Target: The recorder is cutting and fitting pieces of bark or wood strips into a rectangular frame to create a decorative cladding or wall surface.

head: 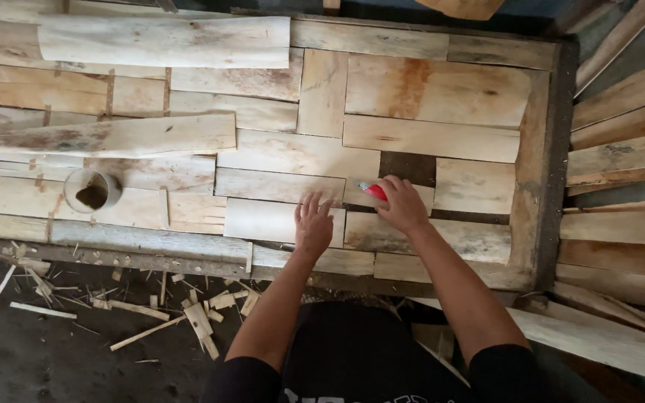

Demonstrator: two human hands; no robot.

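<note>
Fingers of the left hand point(313, 220) are spreading flat, pinning a veneer sheet point(281, 221) while the right hand point(401, 205) is gripping a red tool point(374, 192).

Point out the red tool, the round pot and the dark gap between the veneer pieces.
red tool point(374, 192), head view, its exposed red body.
round pot point(92, 189), head view, its dark contents.
dark gap point(406, 166), head view, its middle.

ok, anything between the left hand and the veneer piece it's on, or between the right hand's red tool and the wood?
Nothing visible. The left hand lies flat on the veneer piece. The right hand grips the red tool, its tip at a strip beside the dark gap.
</note>
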